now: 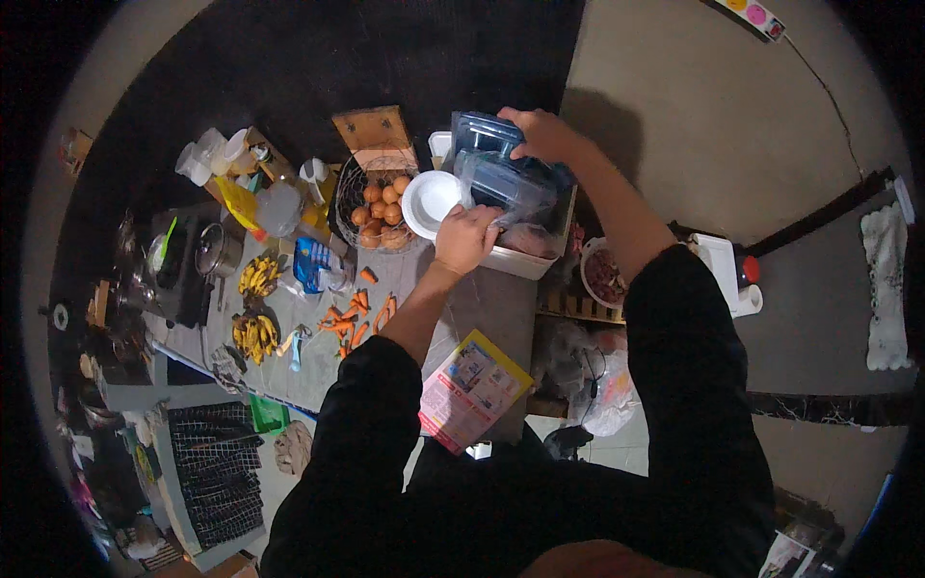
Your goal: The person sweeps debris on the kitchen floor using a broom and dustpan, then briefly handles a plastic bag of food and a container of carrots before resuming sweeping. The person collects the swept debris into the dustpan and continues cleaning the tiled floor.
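Note:
My right hand (pixel 542 136) grips the upper side of a stack of dark plastic food containers (pixel 488 128), partly wrapped in a clear plastic bag (pixel 517 184). The fingers of my left hand (pixel 465 235) are curled at the bag's lower left edge, and their tips are partly hidden. Just beside that hand is a white foam bowl (pixel 428 201), its right rim overlapped by my knuckles. Beneath the containers sits a white bin (pixel 524 264) with a pinkish wrapped item (pixel 531 240) inside.
To the left, a wire basket (pixel 347 220) holds brown eggs (pixel 390 213). Carrots (pixel 354 325), banana bunches (pixel 255 338), a peeler (pixel 295 350) and a blue package (pixel 318 266) lie on the grey table (pixel 311 386). A pink-and-yellow printed box (pixel 473 390) lies near me. At right stands a bowl of shallots (pixel 603 271).

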`<control>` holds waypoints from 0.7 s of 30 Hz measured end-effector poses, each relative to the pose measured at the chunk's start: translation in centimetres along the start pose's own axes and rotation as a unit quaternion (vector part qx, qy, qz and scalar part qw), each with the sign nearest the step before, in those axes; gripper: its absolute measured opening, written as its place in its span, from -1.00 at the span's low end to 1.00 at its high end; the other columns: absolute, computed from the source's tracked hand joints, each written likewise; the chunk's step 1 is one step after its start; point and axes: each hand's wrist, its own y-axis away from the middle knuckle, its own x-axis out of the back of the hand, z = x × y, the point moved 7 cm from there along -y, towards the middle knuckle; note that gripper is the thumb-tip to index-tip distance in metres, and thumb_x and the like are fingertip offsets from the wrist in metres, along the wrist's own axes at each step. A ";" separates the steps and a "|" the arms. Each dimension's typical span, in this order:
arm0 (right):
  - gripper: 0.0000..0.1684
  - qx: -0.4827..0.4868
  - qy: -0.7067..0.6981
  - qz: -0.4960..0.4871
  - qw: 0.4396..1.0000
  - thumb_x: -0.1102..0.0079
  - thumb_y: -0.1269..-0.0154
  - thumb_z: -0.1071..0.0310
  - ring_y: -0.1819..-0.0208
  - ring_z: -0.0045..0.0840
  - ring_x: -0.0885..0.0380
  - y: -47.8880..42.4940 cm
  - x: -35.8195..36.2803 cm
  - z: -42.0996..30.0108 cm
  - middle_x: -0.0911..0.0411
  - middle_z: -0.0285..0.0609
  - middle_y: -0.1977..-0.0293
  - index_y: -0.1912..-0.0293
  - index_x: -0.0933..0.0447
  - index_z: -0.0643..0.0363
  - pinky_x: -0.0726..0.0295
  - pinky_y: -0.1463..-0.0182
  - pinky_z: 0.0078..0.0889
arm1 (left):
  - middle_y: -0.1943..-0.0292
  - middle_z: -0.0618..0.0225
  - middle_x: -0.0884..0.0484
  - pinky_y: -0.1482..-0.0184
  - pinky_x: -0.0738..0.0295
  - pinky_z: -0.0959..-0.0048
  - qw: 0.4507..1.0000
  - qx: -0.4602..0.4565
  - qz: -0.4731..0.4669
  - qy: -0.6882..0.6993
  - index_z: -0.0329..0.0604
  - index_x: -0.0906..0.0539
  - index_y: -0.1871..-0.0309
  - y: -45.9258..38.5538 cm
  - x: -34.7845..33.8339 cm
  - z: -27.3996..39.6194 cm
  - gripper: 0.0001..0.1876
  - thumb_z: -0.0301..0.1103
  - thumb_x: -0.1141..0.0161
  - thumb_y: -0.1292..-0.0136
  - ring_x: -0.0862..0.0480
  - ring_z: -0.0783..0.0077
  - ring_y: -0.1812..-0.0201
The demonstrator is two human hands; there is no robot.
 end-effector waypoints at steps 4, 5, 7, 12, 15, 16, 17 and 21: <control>-0.21 -0.021 0.022 -0.088 0.996 -0.43 0.18 0.41 -0.02 -0.15 -0.49 -2.3 -1.8 -0.1 -0.52 0.01 0.04 -0.14 -0.35 0.06 -0.46 -0.08 -0.21 | 0.42 0.30 -0.57 0.29 -0.41 0.28 1.000 0.000 -0.010 -0.019 -0.06 -0.55 0.24 0.5 -0.9 -0.3 -0.83 -0.36 -0.14 -0.05 -0.57 0.19 0.44; -0.19 -0.035 0.050 -0.117 0.991 -0.43 0.18 0.41 -0.05 -0.16 -0.48 -3.2 -3.1 -0.7 -0.51 0.00 0.01 -0.16 -0.35 0.05 -0.45 -0.10 -0.22 | 0.42 0.29 -0.57 0.29 -0.41 0.28 1.000 0.001 -0.012 -0.019 -0.06 -0.54 0.25 0.6 -1.2 -0.3 -0.83 -0.35 -0.14 -0.05 -0.58 0.19 0.44; -0.22 -0.033 0.090 -0.158 0.983 -0.42 0.17 0.40 -0.05 -0.17 -0.49 -4.7 -5.0 -1.7 -0.51 0.00 0.00 -0.14 -0.38 0.07 -0.46 -0.09 -0.21 | 0.42 0.29 -0.57 0.27 -0.42 0.28 1.000 0.015 -0.014 -0.021 -0.06 -0.53 0.24 0.6 -1.9 -0.6 -0.82 -0.34 -0.15 -0.04 -0.59 0.20 0.43; -0.35 -0.017 0.138 -0.205 0.969 -0.38 0.11 0.36 -0.02 -0.17 -0.51 -6.8 -6.3 -3.7 -0.51 0.01 0.01 -0.08 -0.44 0.15 -0.49 -0.05 -0.19 | 0.40 0.28 -0.58 0.23 -0.43 0.25 0.998 0.051 -0.032 -0.010 -0.06 -0.51 0.24 2.1 -3.0 -1.3 -0.80 -0.36 -0.16 -0.01 -0.61 0.18 0.39; -0.22 -0.046 0.108 -0.199 0.973 -0.36 0.09 0.39 -0.07 -0.16 -0.47 -6.7 -6.3 -1.8 -0.47 -0.03 -0.05 -0.20 -0.32 0.01 -0.44 -0.13 -0.21 | 0.36 0.27 -0.60 0.20 -0.44 0.24 0.997 0.071 -0.023 0.015 -0.07 -0.52 0.21 2.3 -3.1 -1.1 -0.77 -0.37 -0.17 -0.01 -0.62 0.16 0.36; -0.16 -0.048 0.091 -0.192 0.976 -0.35 0.08 0.40 -0.09 -0.16 -0.45 -6.6 -6.2 -0.5 -0.45 -0.04 -0.08 -0.25 -0.26 -0.05 -0.41 -0.16 -0.22 | 0.35 0.27 -0.60 0.19 -0.44 0.24 0.997 0.077 -0.015 0.025 -0.08 -0.52 0.20 2.2 -3.1 -1.3 -0.76 -0.37 -0.17 -0.01 -0.62 0.15 0.35; -0.17 -0.038 0.062 -0.174 0.982 -0.33 0.06 0.39 -0.09 -0.16 -0.44 -5.8 -6.1 0.8 -0.45 -0.05 -0.08 -0.25 -0.25 -0.04 -0.41 -0.16 -0.21 | 0.34 0.27 -0.61 0.17 -0.44 0.24 0.996 0.083 -0.007 0.035 -0.09 -0.52 0.19 2.2 -3.2 -1.4 -0.75 -0.37 -0.17 -0.01 -0.62 0.15 0.34; -0.30 -0.020 -0.050 -0.091 0.994 -0.18 -0.08 0.39 -0.11 -0.14 -0.40 -2.9 -7.3 4.1 -0.46 -0.06 -0.07 -0.25 -0.24 -0.03 -0.37 -0.16 -0.15 | 0.27 0.23 -0.60 0.07 -0.40 0.16 0.997 0.059 0.010 0.039 -0.11 -0.53 0.13 2.9 -2.7 -1.7 -0.70 -0.31 -0.17 -0.02 -0.61 0.11 0.26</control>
